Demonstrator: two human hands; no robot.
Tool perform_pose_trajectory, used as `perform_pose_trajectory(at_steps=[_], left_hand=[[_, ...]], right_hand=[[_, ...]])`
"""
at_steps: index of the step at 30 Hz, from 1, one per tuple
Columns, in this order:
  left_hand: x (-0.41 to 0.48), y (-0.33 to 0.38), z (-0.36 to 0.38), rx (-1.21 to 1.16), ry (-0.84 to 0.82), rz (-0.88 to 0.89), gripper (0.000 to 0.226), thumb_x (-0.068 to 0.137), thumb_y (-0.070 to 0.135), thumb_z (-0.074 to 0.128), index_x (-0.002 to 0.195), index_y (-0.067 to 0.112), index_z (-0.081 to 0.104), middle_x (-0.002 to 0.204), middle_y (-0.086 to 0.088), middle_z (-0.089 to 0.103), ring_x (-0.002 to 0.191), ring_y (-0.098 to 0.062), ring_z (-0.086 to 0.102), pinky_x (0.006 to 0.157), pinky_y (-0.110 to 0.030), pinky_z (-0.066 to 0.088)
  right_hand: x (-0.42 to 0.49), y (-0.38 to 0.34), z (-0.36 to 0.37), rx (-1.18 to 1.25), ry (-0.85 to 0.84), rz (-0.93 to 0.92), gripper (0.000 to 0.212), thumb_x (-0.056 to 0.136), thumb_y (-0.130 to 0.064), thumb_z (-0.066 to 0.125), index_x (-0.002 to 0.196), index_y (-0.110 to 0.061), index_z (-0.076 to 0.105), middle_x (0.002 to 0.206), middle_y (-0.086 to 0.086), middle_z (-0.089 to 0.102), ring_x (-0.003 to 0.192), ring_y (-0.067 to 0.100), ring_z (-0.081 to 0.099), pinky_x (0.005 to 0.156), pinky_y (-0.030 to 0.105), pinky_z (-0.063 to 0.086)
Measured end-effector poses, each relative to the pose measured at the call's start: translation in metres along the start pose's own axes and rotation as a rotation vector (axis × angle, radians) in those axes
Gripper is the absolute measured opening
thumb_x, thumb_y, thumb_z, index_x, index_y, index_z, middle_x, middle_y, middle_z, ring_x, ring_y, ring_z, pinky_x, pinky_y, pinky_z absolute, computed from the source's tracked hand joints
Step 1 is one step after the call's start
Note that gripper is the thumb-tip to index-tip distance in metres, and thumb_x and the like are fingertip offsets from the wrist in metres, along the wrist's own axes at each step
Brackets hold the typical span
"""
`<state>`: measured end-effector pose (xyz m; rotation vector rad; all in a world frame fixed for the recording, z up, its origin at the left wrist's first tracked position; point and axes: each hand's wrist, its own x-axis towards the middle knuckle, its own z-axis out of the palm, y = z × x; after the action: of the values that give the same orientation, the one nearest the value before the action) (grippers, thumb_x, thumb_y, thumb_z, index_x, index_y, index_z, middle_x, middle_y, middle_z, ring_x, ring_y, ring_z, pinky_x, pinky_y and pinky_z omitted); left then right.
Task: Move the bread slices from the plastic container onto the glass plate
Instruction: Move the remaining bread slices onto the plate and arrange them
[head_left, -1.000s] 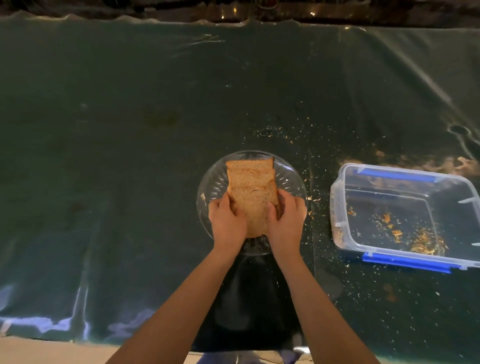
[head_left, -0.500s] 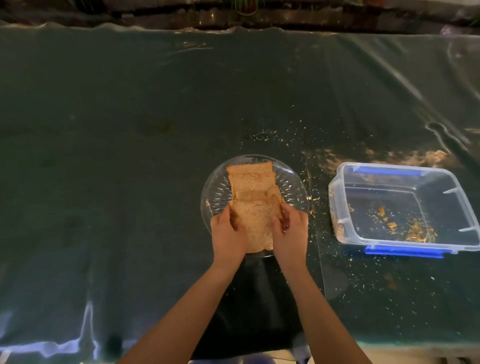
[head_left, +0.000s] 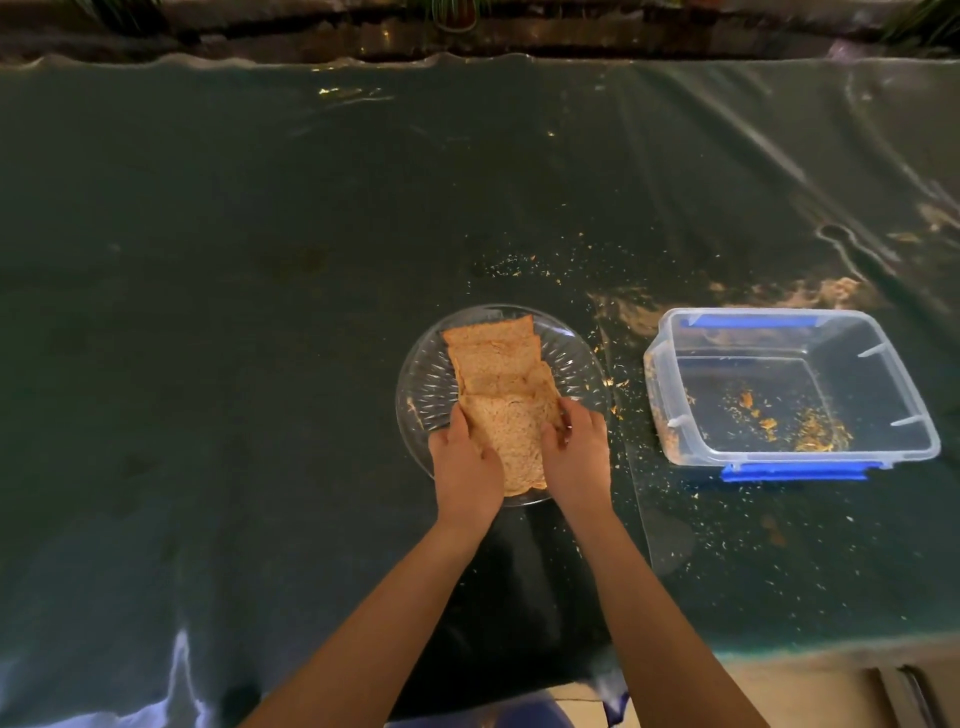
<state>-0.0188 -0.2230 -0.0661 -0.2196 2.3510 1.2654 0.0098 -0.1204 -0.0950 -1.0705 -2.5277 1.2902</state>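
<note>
The bread slices (head_left: 498, 384) lie fanned in an overlapping row on the glass plate (head_left: 426, 389), the row's long axis running straight away from the person, from the near rim toward the far rim. The left hand (head_left: 465, 467) and the right hand (head_left: 576, 452) flank the nearest slice, one on each long side, fingers partly curled and pressing its edges between them; neither hand is noticeably nearer, since the slice sits directly between and just ahead of them. That nearest slice is paler and rounded at its near end, overhanging the plate's near rim a little, while the farther slices look browner, square-cornered and flat. The plastic container (head_left: 670, 364), clear with blue clips, stands well apart on the person's right on the tabletop (head_left: 208, 312); it appears to hold only crumbs and small scraps, so the transfer looks all but finished, with only settling the last slice and letting go remaining.
</note>
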Motion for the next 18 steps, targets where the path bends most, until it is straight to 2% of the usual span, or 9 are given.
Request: perform_pose_trajectory(at_steps=[6, 10, 15, 18], left_hand=[[0.0028, -0.0006, 0.0016, 0.035, -0.021, -0.008, 0.07, 0.092, 0.005, 0.046, 0.153, 0.023, 0.016, 0.142, -0.012, 0.034, 0.124, -0.027, 0.048, 0.108, -0.042, 0.041], [0.0009, 0.0002, 0.0029, 0.062, -0.028, 0.003, 0.074, 0.09, 0.006, 0.049, 0.153, 0.023, 0.013, 0.139, -0.01, 0.033, 0.123, -0.028, 0.047, 0.105, -0.042, 0.043], [-0.0004, -0.0008, 0.0051, 0.171, -0.085, -0.051, 0.079, 0.087, 0.011, 0.049, 0.153, 0.019, 0.007, 0.14, -0.013, 0.028, 0.131, -0.028, 0.03, 0.11, -0.043, 0.037], [-0.0006, -0.0025, 0.0021, 0.174, -0.059, -0.032, 0.074, 0.088, 0.008, 0.047, 0.153, 0.018, 0.011, 0.138, -0.015, 0.033, 0.13, -0.029, 0.034, 0.111, -0.043, 0.035]], right_hand=[[-0.003, 0.0009, -0.0052, -0.016, -0.025, -0.042, 0.046, 0.091, -0.015, 0.054, 0.135, -0.007, 0.044, 0.13, 0.015, 0.047, 0.108, 0.025, 0.053, 0.085, 0.022, 0.036], [-0.008, -0.0006, -0.0058, -0.013, 0.042, -0.061, 0.045, 0.09, -0.013, 0.055, 0.134, -0.009, 0.046, 0.127, 0.011, 0.047, 0.095, 0.013, 0.051, 0.082, 0.021, 0.04], [-0.0032, -0.0005, -0.0073, -0.074, -0.023, -0.026, 0.045, 0.092, -0.015, 0.051, 0.136, -0.008, 0.042, 0.132, 0.014, 0.043, 0.115, 0.027, 0.051, 0.095, 0.031, 0.043], [-0.0003, -0.0014, -0.0097, -0.084, -0.045, -0.057, 0.044, 0.092, -0.013, 0.049, 0.136, -0.01, 0.042, 0.128, 0.014, 0.044, 0.11, 0.024, 0.05, 0.09, 0.026, 0.041]])
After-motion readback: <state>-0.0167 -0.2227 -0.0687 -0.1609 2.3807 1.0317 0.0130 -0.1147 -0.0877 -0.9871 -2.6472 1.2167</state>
